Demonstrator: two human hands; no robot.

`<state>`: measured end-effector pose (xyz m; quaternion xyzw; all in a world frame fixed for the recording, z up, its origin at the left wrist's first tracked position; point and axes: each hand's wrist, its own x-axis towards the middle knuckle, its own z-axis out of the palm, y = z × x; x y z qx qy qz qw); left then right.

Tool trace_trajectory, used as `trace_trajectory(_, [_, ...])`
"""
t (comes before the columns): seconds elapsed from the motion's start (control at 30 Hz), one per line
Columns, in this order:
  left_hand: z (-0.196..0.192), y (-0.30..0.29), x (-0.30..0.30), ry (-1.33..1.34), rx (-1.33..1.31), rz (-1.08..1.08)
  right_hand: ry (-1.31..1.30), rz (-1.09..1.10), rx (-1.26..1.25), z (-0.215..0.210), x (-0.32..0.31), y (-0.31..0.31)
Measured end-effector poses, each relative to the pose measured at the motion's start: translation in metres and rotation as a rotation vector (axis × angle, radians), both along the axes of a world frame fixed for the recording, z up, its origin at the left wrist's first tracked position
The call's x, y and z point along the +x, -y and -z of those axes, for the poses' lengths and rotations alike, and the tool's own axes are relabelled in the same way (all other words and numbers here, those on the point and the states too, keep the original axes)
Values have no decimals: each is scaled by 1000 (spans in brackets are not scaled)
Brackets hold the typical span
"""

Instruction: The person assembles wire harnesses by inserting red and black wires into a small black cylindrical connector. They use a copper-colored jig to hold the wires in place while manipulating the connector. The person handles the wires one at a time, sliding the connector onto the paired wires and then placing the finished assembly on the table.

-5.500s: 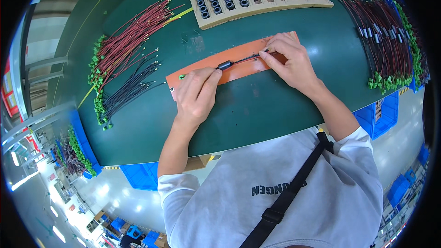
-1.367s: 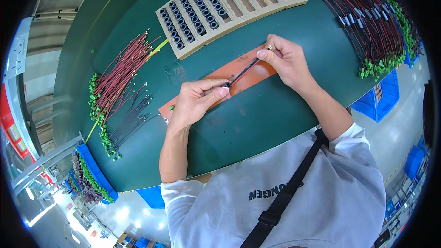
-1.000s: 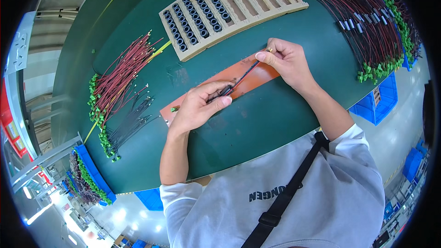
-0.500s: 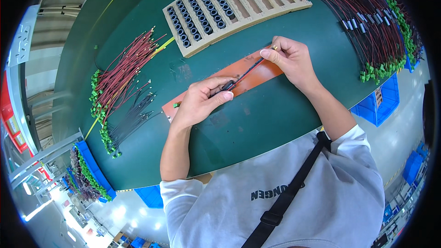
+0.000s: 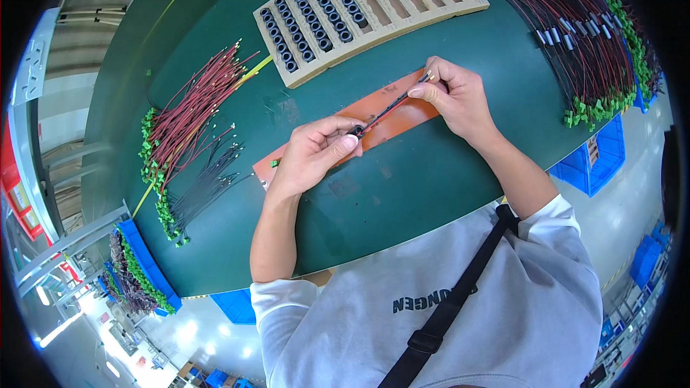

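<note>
Two hands meet over an orange mat (image 5: 388, 109) near the centre of the frame, on a dark green table (image 5: 402, 194) whose near edge curves across the lower middle, just above my grey shirt. Between that edge and the mat lies a broad band of bare green surface, the widest free ground around my forearms. Toward the upper centre a slotted wooden tray (image 5: 374, 11) sits close behind the mat, its left rows filled with small black rings (image 5: 305, 18). At the left of the frame a fan of red wires (image 5: 190, 111) with green ends lies beside a smaller bunch of black wires (image 5: 205, 187), well apart from my left forearm. At the upper right a dense heap of dark red and black wires (image 5: 586, 36) with green connectors reaches the table's right edge, near my right wrist. Blue bins (image 5: 593, 162) stand below the table at the right and lower left.

My left hand (image 5: 313, 154) is closed, thumb and forefinger pinched on the lower end of a thin dark cable (image 5: 388, 106), where a small black ring sits on it. My right hand (image 5: 456, 97) pinches the cable's upper end between fingertips, its other fingers curled. The cable runs taut and slanted, from centre up to the right, just above the mat; whether it touches the mat I cannot tell.
</note>
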<state>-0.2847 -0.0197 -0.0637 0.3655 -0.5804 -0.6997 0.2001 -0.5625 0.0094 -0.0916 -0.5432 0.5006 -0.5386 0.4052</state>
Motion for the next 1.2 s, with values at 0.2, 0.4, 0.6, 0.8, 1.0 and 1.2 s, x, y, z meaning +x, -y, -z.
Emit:
trace_trajectory(0.2, [-9,-2,-8,81,-27,-19,77,-18,-24,-3,1,0])
trace_trajectory(0.4, [-3,-9,-9,146,-236,102,214,133,18,-1,-15,8])
trace_trajectory(0.6, [-2,-10,-10,113,-17,-72,285,340,37,-3,-63,11])
trace_trajectory(0.8, [5,-13,-10,7,-72,-170,203,-112,126,-30,-6,-6])
trace_trajectory(1.0, [-2,-16,-11,115,-237,-75,264,-217,288,-27,8,-1])
trace_trajectory(1.2, [7,-31,-24,253,-691,-232,364,-109,289,-12,15,-3])
